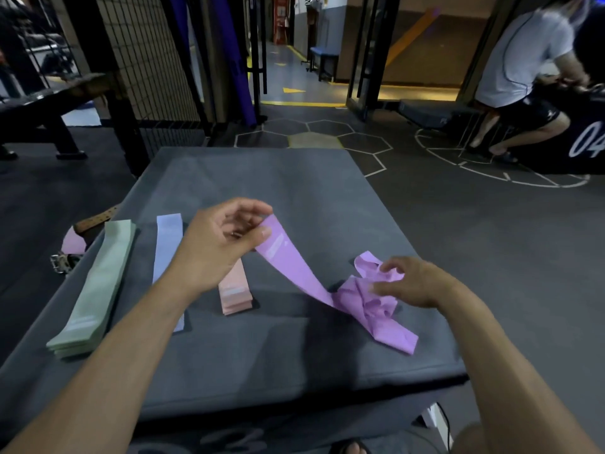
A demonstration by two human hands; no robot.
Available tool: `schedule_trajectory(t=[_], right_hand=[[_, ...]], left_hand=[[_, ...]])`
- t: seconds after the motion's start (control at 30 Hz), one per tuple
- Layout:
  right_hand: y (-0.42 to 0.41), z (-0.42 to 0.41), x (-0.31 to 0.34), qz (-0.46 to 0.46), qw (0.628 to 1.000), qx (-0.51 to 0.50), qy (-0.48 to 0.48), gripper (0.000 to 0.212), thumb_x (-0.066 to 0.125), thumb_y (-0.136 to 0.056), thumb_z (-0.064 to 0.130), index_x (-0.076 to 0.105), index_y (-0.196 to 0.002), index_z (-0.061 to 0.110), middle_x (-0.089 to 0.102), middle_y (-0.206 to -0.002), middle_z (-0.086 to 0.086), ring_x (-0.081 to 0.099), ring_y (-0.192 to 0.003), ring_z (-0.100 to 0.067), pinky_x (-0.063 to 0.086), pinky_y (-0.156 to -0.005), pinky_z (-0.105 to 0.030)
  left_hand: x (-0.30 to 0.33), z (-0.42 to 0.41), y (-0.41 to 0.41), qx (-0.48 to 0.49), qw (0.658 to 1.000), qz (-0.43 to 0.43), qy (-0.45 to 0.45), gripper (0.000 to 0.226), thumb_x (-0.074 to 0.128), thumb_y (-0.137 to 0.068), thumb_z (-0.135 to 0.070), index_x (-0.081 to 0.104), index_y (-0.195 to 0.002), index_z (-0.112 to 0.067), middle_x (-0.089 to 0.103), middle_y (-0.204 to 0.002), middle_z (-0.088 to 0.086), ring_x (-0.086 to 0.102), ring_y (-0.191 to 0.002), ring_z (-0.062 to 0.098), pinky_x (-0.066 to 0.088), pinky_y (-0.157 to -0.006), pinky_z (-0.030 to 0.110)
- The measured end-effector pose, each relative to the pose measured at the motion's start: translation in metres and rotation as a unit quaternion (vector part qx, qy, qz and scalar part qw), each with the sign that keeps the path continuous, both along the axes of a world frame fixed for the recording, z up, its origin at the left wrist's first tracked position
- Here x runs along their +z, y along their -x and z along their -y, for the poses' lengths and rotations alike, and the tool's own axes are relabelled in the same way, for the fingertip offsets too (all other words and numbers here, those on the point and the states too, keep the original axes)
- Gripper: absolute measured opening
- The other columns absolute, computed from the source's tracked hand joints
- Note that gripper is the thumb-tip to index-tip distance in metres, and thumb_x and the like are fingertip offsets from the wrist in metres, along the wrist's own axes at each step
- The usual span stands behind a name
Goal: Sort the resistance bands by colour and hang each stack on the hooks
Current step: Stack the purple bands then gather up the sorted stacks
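Note:
On the grey padded platform (294,362) lie three flat stacks of bands: green (95,290) at the left, pale blue (167,244) beside it, peach (234,290) partly under my left forearm. My left hand (222,240) pinches the end of a purple band (291,263) and holds it lifted above the pad. That band runs down to a tangled heap of purple bands (370,303) at the right. My right hand (412,283) rests on the heap with its fingers pressing into it.
A brown belt with a metal buckle (65,257) and a pink item (73,242) lie off the platform's left edge. A black wire fence (147,60) stands at the back left. A person in a white shirt (520,60) sits at the far right.

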State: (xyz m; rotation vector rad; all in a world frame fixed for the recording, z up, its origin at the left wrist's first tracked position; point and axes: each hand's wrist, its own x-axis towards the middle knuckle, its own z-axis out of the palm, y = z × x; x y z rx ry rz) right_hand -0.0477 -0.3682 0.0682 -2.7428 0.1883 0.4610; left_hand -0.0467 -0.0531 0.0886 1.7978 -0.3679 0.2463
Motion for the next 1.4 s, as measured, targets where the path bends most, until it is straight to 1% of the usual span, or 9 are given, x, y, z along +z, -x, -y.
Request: schedule_trajectory(t=[0.13,0.27,0.37,0.47,0.63,0.77,0.87,1.13,1.4], right_hand=[[-0.011,-0.036,-0.005,0.122,0.982,0.101,-0.102,0.045,0.071,-0.089,0.025,0.061,-0.133,0.024,0.062,-0.135,0.004,0.058,-0.121,-0.016,0.043,-0.104,-0.027],[-0.024,-0.075,-0.008,0.104,0.931,0.192,-0.294,0.049,0.066,-0.084,0.002,0.059,-0.125,0.028,0.065,-0.121,0.017,0.058,-0.12,-0.007,0.044,-0.101,-0.019],[-0.034,-0.081,-0.006,0.055,0.895,0.171,-0.408,0.036,0.063,-0.078,0.0,0.067,-0.112,0.012,0.07,-0.104,0.005,0.065,-0.1,-0.01,0.049,-0.089,-0.022],[-0.041,-0.081,-0.01,-0.006,0.911,0.158,-0.381,0.01,0.068,-0.085,0.003,0.07,-0.094,0.004,0.069,-0.084,0.002,0.061,-0.079,-0.01,0.047,-0.078,-0.025],[-0.048,-0.076,-0.029,-0.076,0.936,0.138,-0.316,0.017,0.066,-0.09,0.002,0.071,-0.081,0.016,0.07,-0.074,0.007,0.062,-0.069,-0.007,0.046,-0.064,-0.015],[-0.055,-0.069,-0.04,-0.102,0.936,0.065,-0.33,0.003,0.069,-0.09,0.006,0.071,-0.087,0.006,0.069,-0.08,-0.01,0.063,-0.072,-0.019,0.049,-0.069,-0.027],[-0.058,-0.062,-0.041,-0.073,0.918,0.0,-0.391,0.006,0.07,-0.089,0.006,0.07,-0.086,0.001,0.061,-0.077,-0.019,0.057,-0.071,-0.027,0.047,-0.072,-0.037],[-0.073,-0.039,-0.026,0.103,0.837,-0.212,-0.493,0.015,0.068,-0.093,0.011,0.066,-0.079,0.011,0.056,-0.069,-0.005,0.053,-0.056,-0.018,0.045,-0.053,-0.028],[-0.132,-0.038,0.0,0.214,0.895,-0.205,-0.334,0.011,0.07,-0.092,0.015,0.069,-0.082,0.009,0.059,-0.069,-0.009,0.05,-0.047,-0.015,0.036,-0.038,-0.02]], left_hand=[[0.01,0.002,-0.002,-0.025,0.997,0.034,0.072,0.019,0.075,-0.084,-0.008,0.074,-0.097,-0.022,0.076,-0.091,-0.009,0.068,-0.085,0.006,0.052,-0.077,0.016],[0.016,0.007,-0.008,-0.058,0.987,0.037,0.145,0.017,0.072,-0.079,-0.015,0.077,-0.085,-0.03,0.075,-0.089,-0.011,0.068,-0.088,0.004,0.051,-0.08,0.015],[0.017,0.004,-0.016,-0.057,0.983,0.042,0.171,0.018,0.071,-0.082,-0.012,0.075,-0.086,-0.029,0.073,-0.089,-0.011,0.066,-0.086,0.005,0.052,-0.078,0.017],[0.017,-0.005,-0.025,-0.003,0.975,0.038,0.218,0.025,0.066,-0.091,0.0,0.073,-0.091,-0.024,0.072,-0.088,-0.009,0.065,-0.084,0.006,0.054,-0.074,0.02],[0.019,-0.032,-0.039,0.129,0.953,0.017,0.275,0.021,0.058,-0.096,0.002,0.069,-0.095,-0.017,0.071,-0.086,-0.004,0.065,-0.08,0.01,0.056,-0.07,0.025],[0.009,-0.051,-0.05,0.192,0.943,-0.029,0.27,0.023,0.056,-0.097,-0.002,0.067,-0.088,-0.02,0.069,-0.083,-0.006,0.064,-0.078,0.009,0.053,-0.071,0.029],[-0.002,-0.064,-0.055,0.224,0.944,-0.073,0.231,0.025,0.058,-0.096,-0.004,0.067,-0.082,-0.022,0.07,-0.083,-0.005,0.065,-0.083,0.015,0.054,-0.078,0.038],[-0.014,-0.085,-0.053,0.182,0.975,-0.129,-0.011,0.028,0.065,-0.09,-0.001,0.062,-0.092,-0.028,0.071,-0.077,-0.001,0.068,-0.073,0.023,0.06,-0.082,0.052],[-0.023,-0.073,-0.049,-0.002,0.958,-0.155,-0.241,0.025,0.067,-0.089,-0.006,0.072,-0.082,-0.03,0.072,-0.079,-0.005,0.071,-0.068,0.014,0.059,-0.079,0.036]])
